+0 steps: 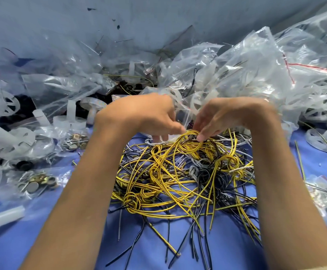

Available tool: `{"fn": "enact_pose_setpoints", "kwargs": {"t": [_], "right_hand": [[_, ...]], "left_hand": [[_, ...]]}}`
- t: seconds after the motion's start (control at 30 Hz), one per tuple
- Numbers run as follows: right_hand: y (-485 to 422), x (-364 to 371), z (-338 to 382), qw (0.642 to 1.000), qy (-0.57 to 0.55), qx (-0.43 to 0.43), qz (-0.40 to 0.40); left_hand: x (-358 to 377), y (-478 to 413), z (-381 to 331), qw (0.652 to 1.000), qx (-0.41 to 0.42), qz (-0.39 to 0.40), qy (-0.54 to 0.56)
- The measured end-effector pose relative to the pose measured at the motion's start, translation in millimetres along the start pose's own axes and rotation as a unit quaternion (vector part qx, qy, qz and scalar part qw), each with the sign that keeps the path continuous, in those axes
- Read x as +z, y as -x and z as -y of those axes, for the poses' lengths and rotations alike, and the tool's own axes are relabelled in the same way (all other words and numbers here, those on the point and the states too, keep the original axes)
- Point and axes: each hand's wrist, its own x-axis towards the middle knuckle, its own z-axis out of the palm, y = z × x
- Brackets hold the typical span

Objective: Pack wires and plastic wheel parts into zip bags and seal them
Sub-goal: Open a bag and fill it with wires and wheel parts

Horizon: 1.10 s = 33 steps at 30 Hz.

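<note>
item 1: blue cloth (pixel 158 250), covering the work surface under everything.
item 2: heap of clear zip bags (pixel 256 61), crumpled, across the far side and right; several hold translucent plastic wheel parts, and one at the right shows a red seal strip.
item 3: wire pile (pixel 178 182), loose on the cloth at centre; yellow, black and white strands tangled, many tied in small coils, none bagged.
item 4: two bare forearms, reaching forward from the near edge on either side of the pile, wrists bent downward.
item 5: loose wheel parts (pixel 318 141), right of the pile; more at far left.
item 6: small bags of metal parts (pixel 36 184), left, lying flat.
item 7: right hand (pixel 223 117), fingers curled down, tips pinching a yellow wire coil (pixel 190 136) at the pile's far edge.
item 8: left hand (pixel 145 115), just beside the right, fingers bent down onto white strands; blurred, grip cannot be told.
</note>
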Motion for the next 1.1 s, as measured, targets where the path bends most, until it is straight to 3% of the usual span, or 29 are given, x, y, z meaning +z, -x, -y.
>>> {"fn": "enact_pose_setpoints", "kwargs": {"t": [0.07,0.17,0.47,0.57,0.7,1.1], "right_hand": [[1.1,-0.9,0.9,1.0,-0.002,-0.026,-0.005],[3.0,-1.1,1.2,0.994,-0.065,-0.088,-0.008],[9.6,-5.6,-4.1,0.927,-0.313,-0.193,-0.08],[10.4,-7.3,-7.5,0.932,-0.289,-0.199,-0.092],[4.7,-3.9,-11.1,0.96,-0.209,-0.157,-0.095],[1.8,2.2,-42.4,0.971,-0.198,-0.106,-0.08]], "left_hand": [[7.1,-5.2,-2.6,0.998,-0.021,0.063,-0.008],[15.1,-10.7,-4.9,0.995,-0.025,0.09,-0.025],[11.2,-11.3,-1.3,0.999,0.021,-0.043,0.018],[10.7,-11.0,0.8,0.998,0.018,-0.045,0.026],[10.8,-9.6,4.6,0.998,0.009,0.021,0.055],[1.0,2.8,33.5,0.985,-0.031,0.153,0.078]]}}
